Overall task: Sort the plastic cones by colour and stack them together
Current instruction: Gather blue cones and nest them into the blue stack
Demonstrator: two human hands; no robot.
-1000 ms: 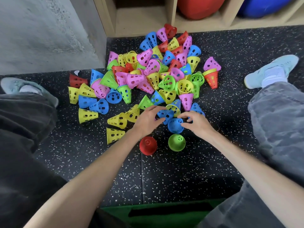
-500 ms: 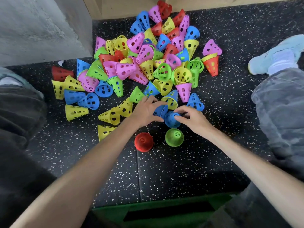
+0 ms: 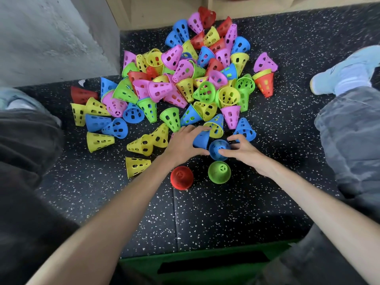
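- I'm looking down at a dark speckled rubber floor (image 3: 205, 219), with a grey wall at far left and the foot of a wooden shelf along the far edge.
- The big pile of cones (image 3: 185, 79) fills the far middle of the floor: pink, yellow, green, blue and red ones, mostly tipped on their sides and tangled together.
- My left hand (image 3: 183, 140) sits at the near edge of the pile, fingers curled round a blue cone (image 3: 200, 138) lying on its side, tip pointing roughly toward me.
- My right hand (image 3: 242, 150) is just to the right, thumb and fingers pinching a second blue cone (image 3: 219, 149) that stands upright, tip up, on the floor.
- A red cone (image 3: 182, 177) and a green cone (image 3: 219, 172) stand upright just nearer to me, a little apart: the starts of two colour stacks, I judge.
- What matters next: the left hand's cone lies just left of the upright one and touches it or nearly so. I'd judge it has to be turned tip up and lowered over the one my right hand steadies.
- Nearly all the sorting is left.
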